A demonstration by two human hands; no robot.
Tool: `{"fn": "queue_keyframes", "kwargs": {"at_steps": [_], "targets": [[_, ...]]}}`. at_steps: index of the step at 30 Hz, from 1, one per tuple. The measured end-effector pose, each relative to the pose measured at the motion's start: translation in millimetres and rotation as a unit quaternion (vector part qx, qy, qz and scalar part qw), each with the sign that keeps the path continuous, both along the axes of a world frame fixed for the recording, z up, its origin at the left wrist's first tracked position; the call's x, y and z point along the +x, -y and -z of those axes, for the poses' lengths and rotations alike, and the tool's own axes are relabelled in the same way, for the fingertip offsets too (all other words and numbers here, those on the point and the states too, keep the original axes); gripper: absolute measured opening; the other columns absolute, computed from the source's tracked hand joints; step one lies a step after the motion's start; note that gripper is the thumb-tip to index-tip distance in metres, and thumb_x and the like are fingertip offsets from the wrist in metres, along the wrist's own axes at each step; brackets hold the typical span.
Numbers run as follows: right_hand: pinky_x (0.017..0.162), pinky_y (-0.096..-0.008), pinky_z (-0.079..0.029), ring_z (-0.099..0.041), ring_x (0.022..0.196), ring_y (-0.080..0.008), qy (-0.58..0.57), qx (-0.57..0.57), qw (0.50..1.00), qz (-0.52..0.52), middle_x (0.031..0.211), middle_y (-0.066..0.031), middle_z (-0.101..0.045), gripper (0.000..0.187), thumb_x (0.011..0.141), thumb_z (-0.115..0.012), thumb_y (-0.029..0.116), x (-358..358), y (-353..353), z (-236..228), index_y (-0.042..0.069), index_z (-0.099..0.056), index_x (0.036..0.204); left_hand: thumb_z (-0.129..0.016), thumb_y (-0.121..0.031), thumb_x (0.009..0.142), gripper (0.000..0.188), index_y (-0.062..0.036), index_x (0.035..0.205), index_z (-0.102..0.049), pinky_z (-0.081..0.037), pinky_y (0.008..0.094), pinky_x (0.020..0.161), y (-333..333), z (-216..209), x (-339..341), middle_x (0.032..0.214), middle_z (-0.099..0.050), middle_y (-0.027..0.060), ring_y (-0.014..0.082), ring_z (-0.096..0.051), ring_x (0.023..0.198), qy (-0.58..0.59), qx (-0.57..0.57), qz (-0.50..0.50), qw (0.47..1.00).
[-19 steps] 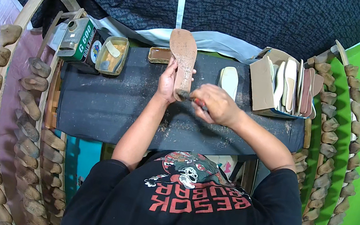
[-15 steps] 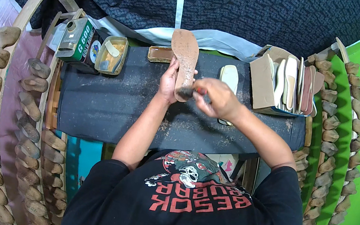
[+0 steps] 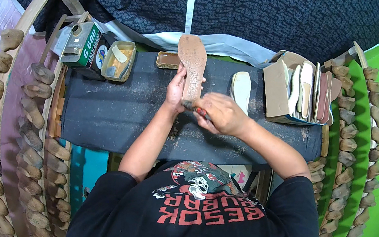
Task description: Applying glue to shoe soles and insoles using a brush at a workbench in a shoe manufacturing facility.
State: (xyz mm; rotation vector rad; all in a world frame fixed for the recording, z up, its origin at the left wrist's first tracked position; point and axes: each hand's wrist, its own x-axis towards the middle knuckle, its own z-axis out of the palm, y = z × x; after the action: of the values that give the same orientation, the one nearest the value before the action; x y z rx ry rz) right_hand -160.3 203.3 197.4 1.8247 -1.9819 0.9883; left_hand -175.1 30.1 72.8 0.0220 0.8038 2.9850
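Note:
My left hand [image 3: 176, 89] holds a tan-brown shoe sole [image 3: 193, 52] up over the table, toe end pointing away from me. My fingers wrap round its narrow heel part. In my right hand [image 3: 223, 115] is a short tool with a red handle [image 3: 202, 113], its dark head against the heel end of the sole. Motion and the grip hide the head's exact kind. Crumb-like brown scraps lie on the dark table cloth [image 3: 105, 115] beneath. Right of my hands rests a cream-white sole [image 3: 240, 89].
At the back left stand a green and silver tin [image 3: 80, 46] and a yellowish tub [image 3: 120, 60] with a pale spreader inside. A small brown tray [image 3: 168, 60] sits behind my left hand. On the right, a cardboard box [image 3: 273, 89] holds several soles. Racks of wooden shoe lasts [image 3: 38, 89] flank both sides.
My right hand and the tool have shifted slightly down and toward me, to the heel's end. The sole has dropped a little nearer and tilted slightly.

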Motion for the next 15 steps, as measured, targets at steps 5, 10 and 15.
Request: {"fn": "queue_keyframes", "kwargs": {"at_steps": [5,10,15], "targets": [[0.068,-0.0421,-0.054,-0.066,0.074,-0.0342,-0.011,-0.028,0.998,0.058,0.083,-0.0143,-0.063,0.024,0.080,-0.074,0.005,-23,-3,-6,0.001,-0.058,0.098,-0.038,-0.030,0.107,0.051,-0.0197,0.157,-0.031,-0.048,0.0403,0.107,-17,1,3,0.144,-0.054,0.0094,0.0250,-0.058,0.128,0.004,0.021,-0.018,1.000],[0.067,-0.0423,-0.053,-0.066,0.076,-0.0337,-0.016,-0.040,0.991,0.129,0.085,-0.0138,-0.063,0.023,0.079,-0.072,0.002,-40,-3,-7,0.000,-0.058,0.097,-0.037,-0.027,0.107,0.054,-0.0197,0.160,-0.028,-0.039,0.0403,0.116,-25,-1,9,0.153,-0.047,0.0066,0.0246,-0.049,0.139,0.021,0.017,0.003,1.000],[0.071,-0.0425,-0.054,-0.066,0.077,-0.0338,0.022,-0.007,0.999,0.046,0.085,-0.0132,-0.063,0.026,0.077,-0.075,0.004,-3,-5,4,0.001,-0.059,0.097,-0.035,-0.027,0.109,0.042,-0.0195,0.150,-0.038,-0.057,0.0409,0.093,-6,26,3,0.129,-0.063,0.0088,0.0246,-0.068,0.108,-0.029,0.029,0.029,0.999]]}}
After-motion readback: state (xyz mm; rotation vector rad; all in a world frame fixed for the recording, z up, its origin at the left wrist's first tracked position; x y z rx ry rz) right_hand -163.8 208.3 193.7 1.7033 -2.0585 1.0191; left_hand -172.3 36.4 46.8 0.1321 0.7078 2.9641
